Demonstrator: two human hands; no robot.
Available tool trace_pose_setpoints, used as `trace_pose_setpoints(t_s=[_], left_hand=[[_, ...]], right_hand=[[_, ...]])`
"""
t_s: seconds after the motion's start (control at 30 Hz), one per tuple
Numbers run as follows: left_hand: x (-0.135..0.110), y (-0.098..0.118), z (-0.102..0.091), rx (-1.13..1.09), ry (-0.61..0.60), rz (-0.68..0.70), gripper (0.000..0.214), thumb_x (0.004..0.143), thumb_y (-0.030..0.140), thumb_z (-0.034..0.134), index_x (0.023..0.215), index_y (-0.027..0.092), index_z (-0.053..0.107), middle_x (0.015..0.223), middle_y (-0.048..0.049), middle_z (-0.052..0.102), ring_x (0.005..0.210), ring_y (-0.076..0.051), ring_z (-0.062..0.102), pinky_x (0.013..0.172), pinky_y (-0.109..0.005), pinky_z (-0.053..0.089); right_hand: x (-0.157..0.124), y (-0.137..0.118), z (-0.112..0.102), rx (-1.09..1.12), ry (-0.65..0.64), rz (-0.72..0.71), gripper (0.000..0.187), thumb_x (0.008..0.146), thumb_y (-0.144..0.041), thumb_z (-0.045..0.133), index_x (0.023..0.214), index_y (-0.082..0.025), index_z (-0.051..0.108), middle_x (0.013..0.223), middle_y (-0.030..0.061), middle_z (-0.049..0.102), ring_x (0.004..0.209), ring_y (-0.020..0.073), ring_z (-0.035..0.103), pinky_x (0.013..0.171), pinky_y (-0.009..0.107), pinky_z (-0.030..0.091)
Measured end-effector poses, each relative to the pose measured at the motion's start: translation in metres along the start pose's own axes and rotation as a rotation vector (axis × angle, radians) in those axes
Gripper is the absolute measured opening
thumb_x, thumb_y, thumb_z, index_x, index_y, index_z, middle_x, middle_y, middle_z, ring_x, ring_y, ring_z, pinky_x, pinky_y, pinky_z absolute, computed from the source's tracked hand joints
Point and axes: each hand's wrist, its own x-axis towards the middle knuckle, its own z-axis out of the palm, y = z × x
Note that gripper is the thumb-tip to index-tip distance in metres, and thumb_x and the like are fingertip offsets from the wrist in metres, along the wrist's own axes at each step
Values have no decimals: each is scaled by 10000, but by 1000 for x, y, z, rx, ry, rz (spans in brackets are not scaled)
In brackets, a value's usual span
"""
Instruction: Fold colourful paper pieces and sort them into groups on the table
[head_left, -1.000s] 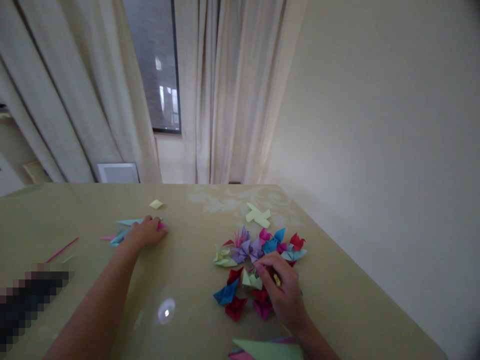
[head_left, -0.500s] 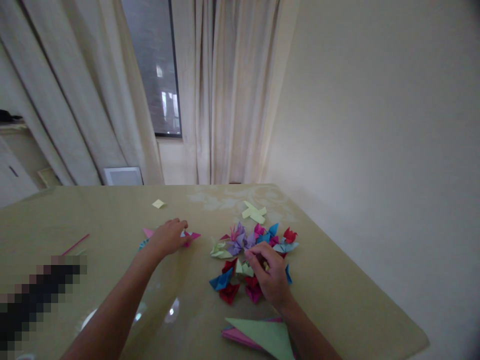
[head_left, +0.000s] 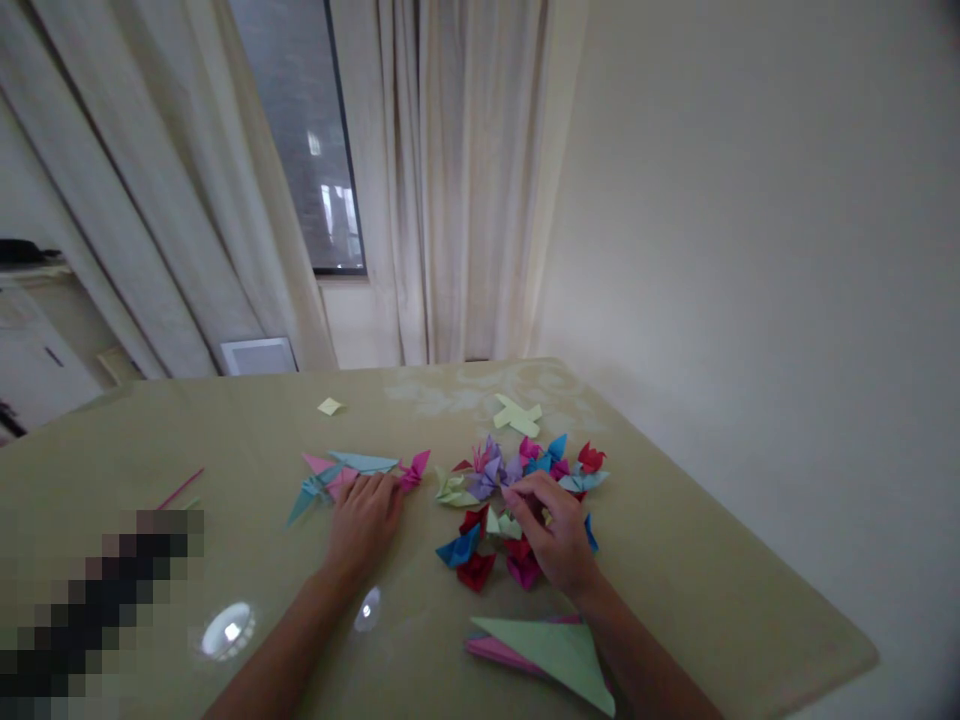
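Observation:
My left hand (head_left: 365, 518) lies palm down, fingers stretched forward over a pink folded paper piece (head_left: 321, 463). Around its fingertips are a light blue folded paper (head_left: 366, 463), a teal folded paper (head_left: 309, 495) and a magenta paper flower (head_left: 415, 471). My right hand (head_left: 559, 535) hovers over a cluster of origami flowers, thumb and forefinger pinched together beside a purple paper flower (head_left: 490, 474); whatever is between them is too small to make out. In front of this hand are a red paper flower (head_left: 475, 571) and a blue one (head_left: 459, 547). The hand covers part of the cluster.
A stack of folded paper, pale green on top (head_left: 551, 655), lies by my right forearm. Farther back are a pale green paper cross (head_left: 519, 415) and a small yellowish paper diamond (head_left: 330, 406). A thin pink stick (head_left: 180, 489) is at left. A wall borders the table's right side.
My left hand has drawn back toward me and slightly right, uncovering the light blue and teal papers. My right hand stays pinched over the flower cluster. The view has shifted slightly.

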Motion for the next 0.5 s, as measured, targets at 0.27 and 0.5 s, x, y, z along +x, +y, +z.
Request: trace_pose_setpoints(t_s=[0.27, 0.5], left_hand=[[-3, -3, 12, -156, 59, 73, 278, 1029, 274, 483, 1235, 241, 667, 1132, -90, 766, 1018, -284, 711, 930, -419, 492], [0, 0, -2, -328, 221, 137, 209, 1051, 366, 562, 1043, 236, 726, 1006, -62, 772, 927, -231, 712, 857, -354, 538]], right_hand=[[-2, 0, 3, -31, -32, -24, 194, 1030, -322, 627, 882, -215, 693, 805, 13, 617, 672, 156, 545, 631, 284, 421], [-2, 1, 4, -39, -34, -25, 202, 1029, -327, 630, 877, -210, 692, 804, 14, 618, 668, 154, 545, 633, 283, 430]])
